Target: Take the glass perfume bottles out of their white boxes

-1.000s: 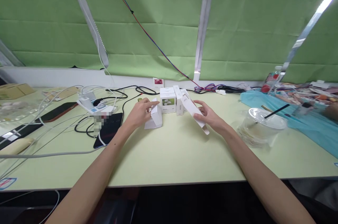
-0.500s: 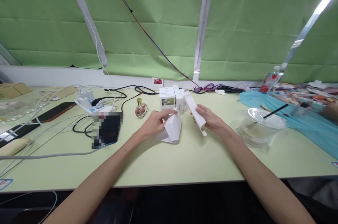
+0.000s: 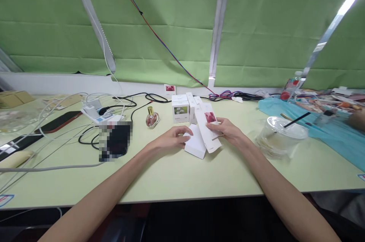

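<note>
Our left hand (image 3: 172,137) pinches folded white card (image 3: 196,145); our right hand (image 3: 229,130), a long white carton (image 3: 204,125) slanting far-left. Pale-green tabletop (image 3: 176,179); green fabric blinds (image 3: 171,2).

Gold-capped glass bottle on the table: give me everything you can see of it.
The gold-capped bottle is small and rounded, apparently clear glass, with a shiny gold-coloured cap on top. Reddish-brown tones show through the body; whether that is liquid, decoration or print is too small to tell. It stands upright on the pale green table, to the left of the white boxes and apart from them. Neither the left hand nor the right hand touches it.
</note>
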Motion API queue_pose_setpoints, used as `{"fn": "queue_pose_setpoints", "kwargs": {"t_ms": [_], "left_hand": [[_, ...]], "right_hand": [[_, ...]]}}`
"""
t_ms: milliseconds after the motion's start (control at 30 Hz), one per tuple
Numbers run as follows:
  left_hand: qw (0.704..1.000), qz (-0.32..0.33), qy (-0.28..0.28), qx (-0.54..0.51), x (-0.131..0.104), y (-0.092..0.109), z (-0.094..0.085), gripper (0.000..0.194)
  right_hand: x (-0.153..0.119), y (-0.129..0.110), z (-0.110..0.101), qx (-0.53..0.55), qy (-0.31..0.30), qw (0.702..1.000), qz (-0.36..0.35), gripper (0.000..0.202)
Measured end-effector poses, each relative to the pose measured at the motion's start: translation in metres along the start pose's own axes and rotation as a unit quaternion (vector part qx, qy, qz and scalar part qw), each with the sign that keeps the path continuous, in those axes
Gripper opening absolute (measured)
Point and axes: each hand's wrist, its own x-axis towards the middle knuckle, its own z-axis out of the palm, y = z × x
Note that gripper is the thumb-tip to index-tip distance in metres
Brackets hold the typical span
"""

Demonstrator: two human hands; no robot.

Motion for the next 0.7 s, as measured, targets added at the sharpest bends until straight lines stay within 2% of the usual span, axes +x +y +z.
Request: {"fn": "queue_pose_setpoints", "kwargs": {"t_ms": [133, 267, 433, 567, 700], "left_hand": [[0.992, 0.029, 0.076, 0.095, 0.005, -0.008, 0.004, 0.035], [0.978, 0.062, 0.125, 0.153, 0.006, -0.009, 0.009, 0.04], [0.967, 0.073, 0.132, 0.207, 0.002, -0.006, 0.016, 0.038], [0.971, 0.076, 0.126, 0.191, 0.0, -0.005, 0.017, 0.042], [0.978, 0.067, 0.111, 0.163, 0.001, -0.008, 0.014, 0.046]], "right_hand": [[-0.001, 0.0, 0.001, -0.084, 0.007, 0.996, -0.005, 0.051], [0.0, 0.002, -0.002, -0.175, 0.006, 0.985, 0.008, 0.048], [0.001, 0.006, -0.007, -0.241, -0.031, 0.969, -0.042, 0.05], [-0.001, 0.007, -0.008, -0.254, -0.078, 0.962, -0.065, 0.049], [0.002, 0.01, -0.009, -0.277, -0.065, 0.957, -0.062, 0.049]]}}
